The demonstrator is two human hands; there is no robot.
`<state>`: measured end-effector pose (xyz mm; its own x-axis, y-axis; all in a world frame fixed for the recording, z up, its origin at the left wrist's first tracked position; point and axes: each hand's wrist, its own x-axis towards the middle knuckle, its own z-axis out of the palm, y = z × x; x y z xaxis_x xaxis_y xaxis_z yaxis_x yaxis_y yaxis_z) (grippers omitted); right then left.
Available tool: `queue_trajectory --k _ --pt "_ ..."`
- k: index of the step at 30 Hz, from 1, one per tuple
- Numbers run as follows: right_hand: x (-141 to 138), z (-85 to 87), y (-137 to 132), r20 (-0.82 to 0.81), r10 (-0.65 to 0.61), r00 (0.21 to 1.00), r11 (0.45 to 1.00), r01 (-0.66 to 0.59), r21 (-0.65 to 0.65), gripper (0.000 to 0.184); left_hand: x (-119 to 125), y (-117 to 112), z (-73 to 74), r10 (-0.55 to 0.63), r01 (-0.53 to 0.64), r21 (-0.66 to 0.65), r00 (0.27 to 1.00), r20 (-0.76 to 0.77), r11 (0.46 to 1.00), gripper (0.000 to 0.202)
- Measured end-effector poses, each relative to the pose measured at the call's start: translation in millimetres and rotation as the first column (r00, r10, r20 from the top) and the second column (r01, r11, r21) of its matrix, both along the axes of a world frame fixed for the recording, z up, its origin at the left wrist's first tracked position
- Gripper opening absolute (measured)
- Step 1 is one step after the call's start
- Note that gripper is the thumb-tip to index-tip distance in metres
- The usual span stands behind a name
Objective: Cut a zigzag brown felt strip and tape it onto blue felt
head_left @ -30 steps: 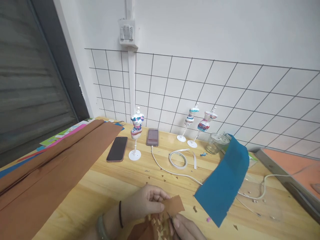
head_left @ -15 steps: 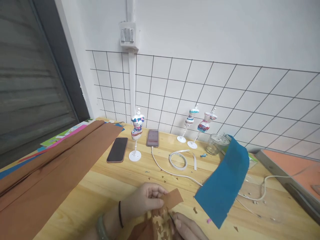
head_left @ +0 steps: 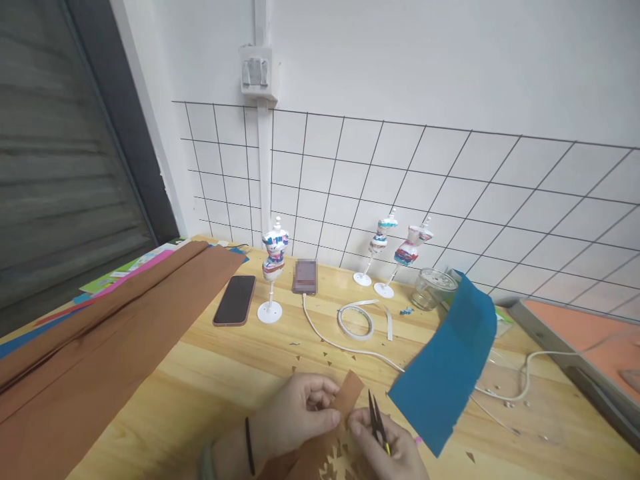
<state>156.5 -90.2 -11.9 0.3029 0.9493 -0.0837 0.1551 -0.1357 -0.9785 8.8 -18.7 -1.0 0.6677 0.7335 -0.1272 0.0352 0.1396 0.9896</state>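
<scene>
My left hand (head_left: 310,410) is closed in a pinch on a strip of brown paper (head_left: 349,392), whose end sticks up past the thumb. My right hand (head_left: 383,443) meets the strip with its fingertips. It also holds small scissors (head_left: 377,417), their dark pointed blades slightly parted and aimed upward; a bit of yellow shows at their base, and the handles are hidden in the palm. Beneath the hands, brown paper with cut-out gaps (head_left: 333,460) runs off the bottom edge. Several tiny brown scraps (head_left: 327,363) lie just beyond my hands.
A blue paper piece (head_left: 445,373) lies at right beside a glass jar (head_left: 431,290). Large brown sheets (head_left: 125,327) cover the left. Behind are a phone (head_left: 235,301), small dress-form figures (head_left: 275,257), a tape roll (head_left: 356,322) and a white cable (head_left: 345,347).
The scissors have swung from the cut paper to upright in my right hand, whose fingertips now touch the strip. The strip's end has turned to point more upward.
</scene>
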Motion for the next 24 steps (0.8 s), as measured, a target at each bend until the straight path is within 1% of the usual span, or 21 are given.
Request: queue_trajectory --k 2,5,7,12,15,17,19,21,24 --pt "0.3 -4.3 -0.1 0.009 0.013 1.0 1.0 -0.013 0.006 0.047 -0.2 -0.5 -0.7 -0.009 0.009 0.001 1.0 -0.03 1.0 0.033" --pt "1.5 -8.7 0.0 0.033 0.027 0.999 0.999 -0.028 0.027 0.047 -0.7 0.2 -0.3 0.032 -0.033 -0.021 0.997 -0.063 0.999 0.033" --pt "1.9 -8.8 0.2 0.066 0.028 0.997 0.999 -0.031 0.037 0.046 -0.6 0.7 0.1 0.044 -0.046 -0.037 0.998 -0.054 0.998 0.033" --pt "-1.6 0.4 -0.4 0.063 0.063 0.996 0.995 -0.068 0.077 0.041 1.2 -1.5 0.5 -0.025 0.027 -0.109 0.999 0.02 0.994 0.036" --pt "-4.1 5.5 -0.8 0.065 0.114 0.991 0.991 -0.118 0.068 0.038 2.3 -3.7 1.5 -0.016 0.017 -0.136 1.0 0.012 0.991 0.038" --pt "-4.4 5.2 -0.6 0.041 0.153 0.987 0.986 -0.156 0.065 0.037 2.6 -4.5 2.6 -0.018 0.021 -0.138 1.0 0.024 0.99 0.038" --pt "-3.5 1.8 -0.3 0.018 0.179 0.984 0.981 -0.18 0.073 0.035 2.6 -4.0 3.3 -0.049 0.056 -0.128 0.997 0.055 0.99 0.036" --pt "-1.8 -2.8 -0.2 0.025 0.17 0.985 0.981 -0.172 0.087 0.035 2.3 -2.1 3.0 -0.057 0.066 -0.104 0.995 0.081 0.992 0.035" --pt "0.8 -6.3 -0.3 0.064 0.122 0.99 0.987 -0.128 0.093 0.038 2.0 2.2 1.4 0.009 0.0 -0.087 0.995 0.101 0.996 0.037"
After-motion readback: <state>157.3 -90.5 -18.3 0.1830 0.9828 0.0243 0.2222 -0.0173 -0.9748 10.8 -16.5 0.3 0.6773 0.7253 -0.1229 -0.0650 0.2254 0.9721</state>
